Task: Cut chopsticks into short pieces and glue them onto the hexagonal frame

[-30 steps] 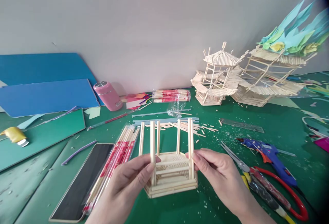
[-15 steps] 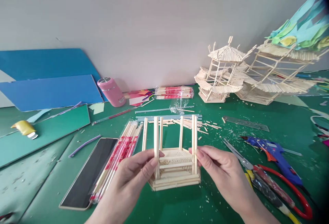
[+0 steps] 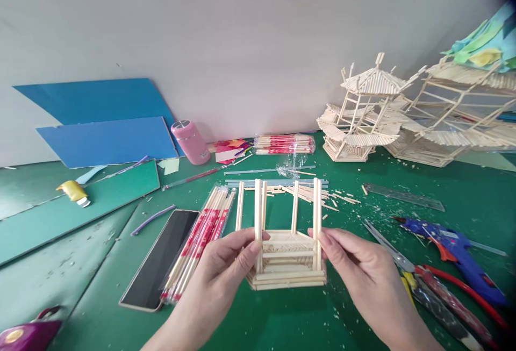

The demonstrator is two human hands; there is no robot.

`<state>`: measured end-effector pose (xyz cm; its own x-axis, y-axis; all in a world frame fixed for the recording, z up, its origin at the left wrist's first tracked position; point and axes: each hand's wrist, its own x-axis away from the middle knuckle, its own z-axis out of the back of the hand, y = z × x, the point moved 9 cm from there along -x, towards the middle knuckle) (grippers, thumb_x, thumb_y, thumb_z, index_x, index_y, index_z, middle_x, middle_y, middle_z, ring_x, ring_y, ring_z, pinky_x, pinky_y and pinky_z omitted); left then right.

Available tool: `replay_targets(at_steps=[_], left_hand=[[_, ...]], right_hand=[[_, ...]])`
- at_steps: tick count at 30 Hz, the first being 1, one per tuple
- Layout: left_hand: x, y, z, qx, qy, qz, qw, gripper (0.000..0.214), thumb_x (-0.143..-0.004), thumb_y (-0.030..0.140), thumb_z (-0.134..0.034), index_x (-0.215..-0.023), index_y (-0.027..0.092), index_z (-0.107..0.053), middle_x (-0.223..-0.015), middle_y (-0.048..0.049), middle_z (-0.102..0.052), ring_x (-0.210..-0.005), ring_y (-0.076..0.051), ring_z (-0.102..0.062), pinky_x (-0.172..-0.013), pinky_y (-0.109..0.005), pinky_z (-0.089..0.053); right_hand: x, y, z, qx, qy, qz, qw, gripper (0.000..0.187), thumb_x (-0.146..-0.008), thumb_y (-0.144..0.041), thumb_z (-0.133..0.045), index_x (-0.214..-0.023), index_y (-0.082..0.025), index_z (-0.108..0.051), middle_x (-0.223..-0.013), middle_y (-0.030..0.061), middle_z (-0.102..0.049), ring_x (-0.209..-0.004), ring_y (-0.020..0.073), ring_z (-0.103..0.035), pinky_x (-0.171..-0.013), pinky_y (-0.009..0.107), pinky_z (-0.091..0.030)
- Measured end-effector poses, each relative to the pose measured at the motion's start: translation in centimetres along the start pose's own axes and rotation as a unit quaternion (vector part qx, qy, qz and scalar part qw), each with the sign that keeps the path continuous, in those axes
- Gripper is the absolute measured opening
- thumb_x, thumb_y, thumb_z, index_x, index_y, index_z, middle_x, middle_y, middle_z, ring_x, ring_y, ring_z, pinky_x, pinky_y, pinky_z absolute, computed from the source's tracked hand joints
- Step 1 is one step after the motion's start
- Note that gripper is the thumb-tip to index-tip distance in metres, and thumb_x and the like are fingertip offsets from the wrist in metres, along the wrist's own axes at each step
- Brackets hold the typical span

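Note:
A small wooden stick model (image 3: 287, 258), a layered base with several upright posts, sits on the green mat in front of me. My left hand (image 3: 223, 270) pinches its front left post. My right hand (image 3: 358, 270) pinches the front right post. Both hands are closed on the model. A pack of red-wrapped chopsticks (image 3: 199, 238) lies just left of my left hand. Loose cut sticks (image 3: 306, 192) lie behind the model.
Scissors with red handles (image 3: 435, 281) and a blue glue gun (image 3: 455, 249) lie to the right. A dark phone (image 3: 161, 257), a pink bottle (image 3: 189, 141), blue boards (image 3: 105, 138) and a ruler (image 3: 403, 196) surround the mat. Two finished stick pavilions (image 3: 363, 112) stand at the back right.
The view has shifted left and down, so everything sits further right in the picture. My hands keep the same hold on the model's front posts, and the model now stands more level.

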<state>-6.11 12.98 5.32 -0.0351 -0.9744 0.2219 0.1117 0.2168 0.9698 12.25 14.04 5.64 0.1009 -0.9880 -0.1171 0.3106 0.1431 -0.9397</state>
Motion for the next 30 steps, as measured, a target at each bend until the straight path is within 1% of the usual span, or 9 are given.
replay_targets(at_steps=[6,8,11,14,17,19,21,25,30], left_hand=[[-0.01,-0.19,0.21,0.001,0.009,0.004,1.0,0.021,-0.079,0.033,-0.059,-0.089,0.021,-0.072,-0.069,-0.002,-0.067,-0.069,-0.016,-0.057,-0.057,-0.021,-0.043],[-0.05,-0.52,0.39,-0.002,0.012,0.01,1.0,0.021,-0.078,0.034,-0.06,-0.089,0.021,-0.072,-0.069,-0.0017,-0.067,-0.07,-0.017,-0.057,-0.056,-0.021,-0.043],[-0.07,-0.66,0.28,0.013,0.013,0.006,1.0,0.019,-0.077,0.033,-0.061,-0.089,0.022,-0.071,-0.075,-0.0015,-0.07,-0.071,-0.017,-0.059,-0.058,-0.021,-0.045],[0.05,-0.29,0.48,0.038,0.055,-0.007,0.998,0.014,-0.074,0.031,-0.064,-0.082,0.023,-0.072,-0.079,-0.0002,-0.071,-0.067,-0.016,-0.059,-0.057,-0.021,-0.044],[0.17,0.06,0.69,0.039,0.087,-0.013,0.995,0.012,-0.071,0.03,-0.066,-0.077,0.023,-0.073,-0.078,0.0007,-0.071,-0.063,-0.015,-0.058,-0.055,-0.02,-0.043],[0.1,0.1,0.61,0.027,0.077,-0.01,0.997,0.015,-0.072,0.031,-0.066,-0.08,0.022,-0.073,-0.078,-0.0004,-0.071,-0.064,-0.016,-0.058,-0.055,-0.021,-0.044],[-0.03,-0.01,0.44,0.013,0.052,-0.005,0.999,0.019,-0.073,0.033,-0.065,-0.085,0.021,-0.073,-0.076,-0.0016,-0.071,-0.066,-0.017,-0.058,-0.056,-0.021,-0.044],[-0.13,-0.18,0.35,-0.003,0.024,-0.009,1.0,0.022,-0.076,0.035,-0.062,-0.091,0.022,-0.072,-0.07,-0.0008,-0.069,-0.064,-0.016,-0.056,-0.053,-0.02,-0.043],[-0.12,-0.05,0.05,0.01,0.007,-0.019,1.0,0.022,-0.077,0.034,-0.061,-0.092,0.023,-0.072,-0.076,-0.0009,-0.07,-0.067,-0.016,-0.058,-0.055,-0.02,-0.044]], right_hand=[[-0.06,-0.16,-0.13,0.003,-0.006,0.002,1.0,0.026,-0.088,-0.034,-0.046,-0.085,-0.022,-0.069,-0.069,-0.0003,-0.062,-0.063,0.0145,-0.056,-0.055,0.022,-0.045],[-0.05,-0.17,-0.26,0.004,-0.014,-0.003,1.0,0.027,-0.088,-0.036,-0.044,-0.08,-0.022,-0.066,-0.068,-0.0006,-0.059,-0.063,0.0141,-0.054,-0.055,0.022,-0.043],[-0.01,-0.13,-0.4,0.011,-0.025,-0.012,1.0,0.03,-0.089,-0.038,-0.042,-0.07,-0.021,-0.06,-0.065,-0.0008,-0.053,-0.067,0.0153,-0.053,-0.06,0.023,-0.043],[0.05,-0.24,-0.41,0.015,-0.027,-0.009,0.999,0.031,-0.089,-0.037,-0.041,-0.066,-0.021,-0.055,-0.063,-0.0018,-0.048,-0.062,0.0141,-0.048,-0.064,0.023,-0.044],[0.11,-0.25,-0.43,0.007,-0.026,-0.01,1.0,0.03,-0.089,-0.037,-0.041,-0.067,-0.021,-0.054,-0.065,-0.0019,-0.047,-0.06,0.0131,-0.045,-0.065,0.023,-0.043],[0.14,-0.18,-0.51,0.0,-0.03,-0.015,0.999,0.029,-0.089,-0.037,-0.041,-0.07,-0.021,-0.056,-0.067,-0.0014,-0.048,-0.061,0.0133,-0.046,-0.066,0.023,-0.043],[0.14,-0.15,-0.57,-0.004,-0.032,-0.016,0.999,0.029,-0.089,-0.037,-0.041,-0.072,-0.02,-0.057,-0.067,-0.0013,-0.048,-0.062,0.0133,-0.046,-0.067,0.023,-0.043],[0.04,-0.11,-0.46,-0.006,-0.021,-0.009,1.0,0.029,-0.089,-0.037,-0.042,-0.072,-0.021,-0.059,-0.066,-0.0017,-0.048,-0.061,0.0128,-0.046,-0.064,0.022,-0.042],[-0.04,-0.09,-0.51,-0.009,-0.017,0.002,1.0,0.029,-0.089,-0.036,-0.042,-0.072,-0.021,-0.06,-0.066,-0.0024,-0.048,-0.059,0.012,-0.046,-0.062,0.021,-0.041]])
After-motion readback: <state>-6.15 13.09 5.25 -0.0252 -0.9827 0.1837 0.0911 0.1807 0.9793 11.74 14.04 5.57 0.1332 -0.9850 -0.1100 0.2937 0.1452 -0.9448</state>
